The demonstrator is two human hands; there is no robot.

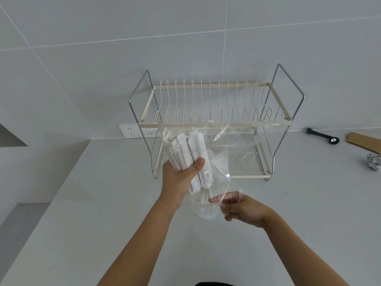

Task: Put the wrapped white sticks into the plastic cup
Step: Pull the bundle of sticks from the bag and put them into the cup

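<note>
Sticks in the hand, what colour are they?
White, wrapped in paper, clearest in the head view: sticks held by the left hand.

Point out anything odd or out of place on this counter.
A crumpled foil ball, a strip of cardboard and a black tool lie loose at the counter's far right, like leftover clutter. Nothing looks spilled or broken.

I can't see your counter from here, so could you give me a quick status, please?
Left hand grips wrapped white sticks. Right hand pinches clear plastic bag. Cup unclear.

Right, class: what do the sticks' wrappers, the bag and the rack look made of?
Wrappers: probably paper, matte white, creased. Bag: thin clear plastic, glossy, wrinkled, see-through. Rack: metal wire, cream-coated, with shiny chrome-like side frames.
</note>
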